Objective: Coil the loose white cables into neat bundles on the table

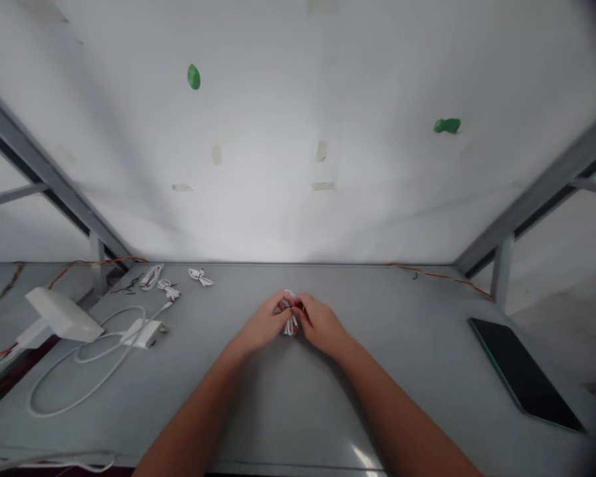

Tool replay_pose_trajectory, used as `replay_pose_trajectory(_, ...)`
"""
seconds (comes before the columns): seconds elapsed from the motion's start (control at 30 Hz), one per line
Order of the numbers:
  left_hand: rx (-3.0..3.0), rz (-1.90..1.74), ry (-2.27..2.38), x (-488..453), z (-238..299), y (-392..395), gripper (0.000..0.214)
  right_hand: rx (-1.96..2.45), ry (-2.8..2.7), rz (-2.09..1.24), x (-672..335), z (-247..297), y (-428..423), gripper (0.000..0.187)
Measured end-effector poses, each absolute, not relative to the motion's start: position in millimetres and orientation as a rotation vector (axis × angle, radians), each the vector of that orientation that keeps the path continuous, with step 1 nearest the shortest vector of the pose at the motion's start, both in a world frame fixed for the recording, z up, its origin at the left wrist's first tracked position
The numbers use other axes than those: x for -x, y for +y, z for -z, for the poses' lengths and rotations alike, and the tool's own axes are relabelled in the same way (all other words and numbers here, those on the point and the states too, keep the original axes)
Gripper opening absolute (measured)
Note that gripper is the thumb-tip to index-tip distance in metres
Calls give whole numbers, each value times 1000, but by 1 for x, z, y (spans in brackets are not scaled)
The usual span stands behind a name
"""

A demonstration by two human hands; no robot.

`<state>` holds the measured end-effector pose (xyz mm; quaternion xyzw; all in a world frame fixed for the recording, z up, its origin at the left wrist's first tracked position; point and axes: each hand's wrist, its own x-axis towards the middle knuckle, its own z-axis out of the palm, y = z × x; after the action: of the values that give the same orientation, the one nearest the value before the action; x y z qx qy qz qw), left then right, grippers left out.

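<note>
Both forearms come in from about six o'clock and meet near the middle of the grey table (377, 311). The left hand (264, 324) lies palm down, fingers curled inward toward three o'clock. The right hand (322, 324) mirrors it, fingers curled toward nine o'clock. Between their fingertips both hands pinch a small white cable bundle (291, 323), so each grip is narrow and closed on it. The bundle sits just above the tabletop at the centre of view. It is thin, glossy cord folded into short loops, with a dark band at its waist. Its long axis runs roughly twelve to six o'clock, loops showing above and below the fingers; which end carries a plug cannot be told.

The table surface is smooth, matt grey metal or laminate, with a bright sheen near six o'clock. At about ten o'clock from the hands lie three more tied cable bundles (170, 289), small, white and bow-shaped. Toward nine o'clock a long white cord (87, 371) loops loosely across the table beside a white charger (142, 333). Further left stands a white boxy device (62, 315). At about four o'clock a flat dark tablet (524, 374) lies slantwise near the table's edge. Behind, a white wall (298, 132) carries two green blobs (193, 77).
</note>
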<state>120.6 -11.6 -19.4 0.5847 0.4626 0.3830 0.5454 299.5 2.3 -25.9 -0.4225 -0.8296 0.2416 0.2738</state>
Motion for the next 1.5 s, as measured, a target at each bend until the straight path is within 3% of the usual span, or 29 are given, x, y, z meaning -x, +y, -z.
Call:
replay_pose_trajectory(0.23,-1021,-1024,1066,-123,19,-8,40,1121,-2219,-585,-299,29,5,20)
replay_pose_trajectory(0.37,-867,-1277,956,-123,16,-3,41,1199,-2126,-479,-300,34,6,21)
replay_pose_trajectory(0.47,-997,-1443,854,-122,14,-5,39,1168,-2029,-575,-299,35,6,21)
replay_pose_trajectory(0.7,-1620,-1068,947,-135,21,-20,38,1060,-1790,-841,-297,22,-3,14)
replay_pose_trajectory(1.03,-710,-1182,882,-146,29,-9,46,1182,-2015,-533,-301,23,-5,19)
replay_pose_trajectory(1.3,-597,-1421,1258,-130,43,9,35,1350,-2058,-580,-343,1,-18,19)
replay_pose_trajectory(1.4,-663,-1334,1263,-122,41,12,37,1487,-1993,-694,-392,7,-29,27)
replay_pose_trajectory(1.5,-885,-1176,1295,-121,34,9,36,1620,-2043,-612,-427,16,-40,23)
